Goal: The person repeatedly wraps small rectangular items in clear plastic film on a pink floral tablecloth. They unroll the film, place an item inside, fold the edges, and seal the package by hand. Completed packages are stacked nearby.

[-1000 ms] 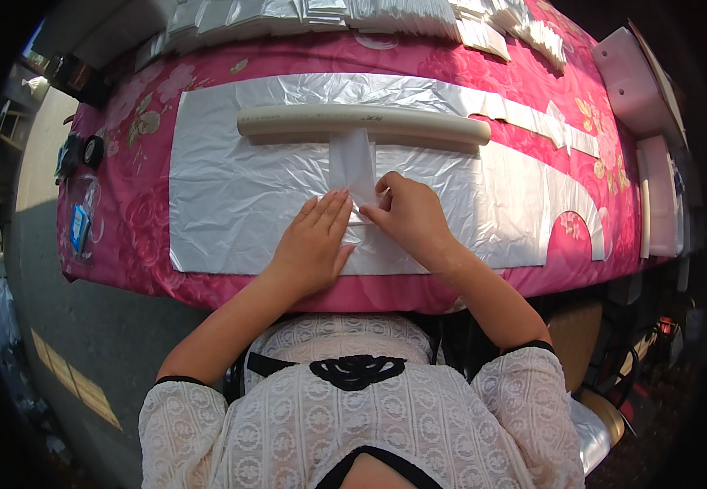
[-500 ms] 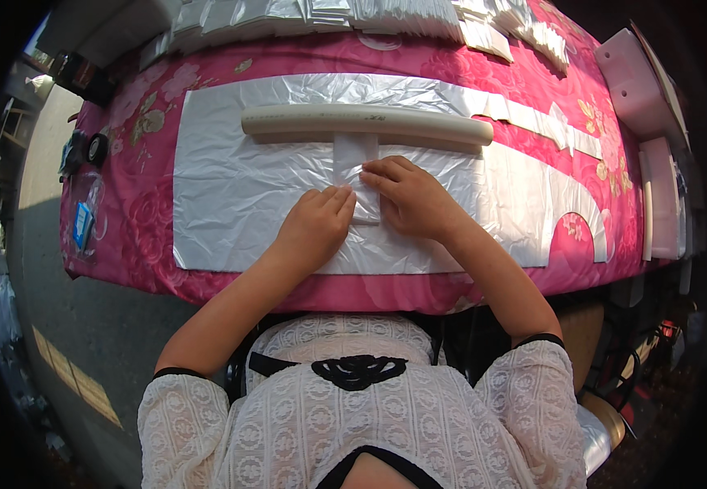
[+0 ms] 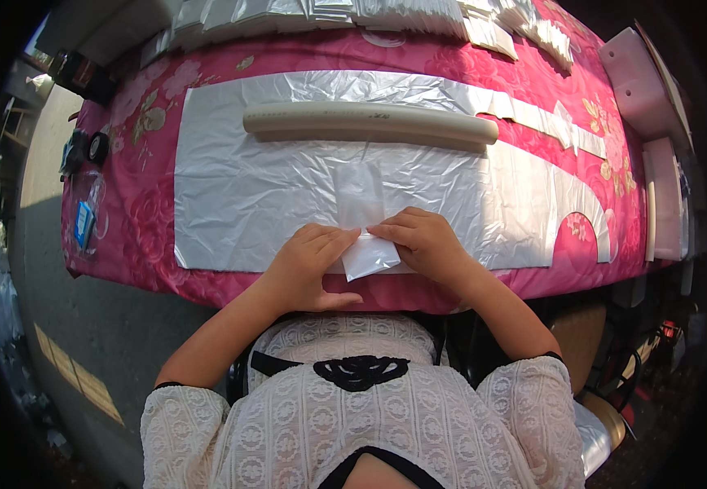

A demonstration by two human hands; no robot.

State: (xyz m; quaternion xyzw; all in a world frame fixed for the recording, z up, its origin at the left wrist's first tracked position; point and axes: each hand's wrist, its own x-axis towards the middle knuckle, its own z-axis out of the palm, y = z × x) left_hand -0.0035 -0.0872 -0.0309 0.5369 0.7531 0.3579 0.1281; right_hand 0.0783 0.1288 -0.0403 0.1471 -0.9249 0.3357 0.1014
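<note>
Now that the plastic strip (image 3: pixel 361 202) clears the tube (image 3: pixel 370 124), left hand (image 3: pixel 306 262) (thumb spread) and right hand (image 3: pixel 428 246) (grip unclear) touch it.

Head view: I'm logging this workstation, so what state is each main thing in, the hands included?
Small plastic strip: creased across near the fingertips.
Left hand: fingertips on the strip, thumb spread away.
Right hand: fingertips on the strip.
Large plastic sheet: spread out, wrinkled.
Pale pipe: lying across the sheet, unheld.
White stacks: at the table's far side.
Pink tablecloth: spread.
</note>
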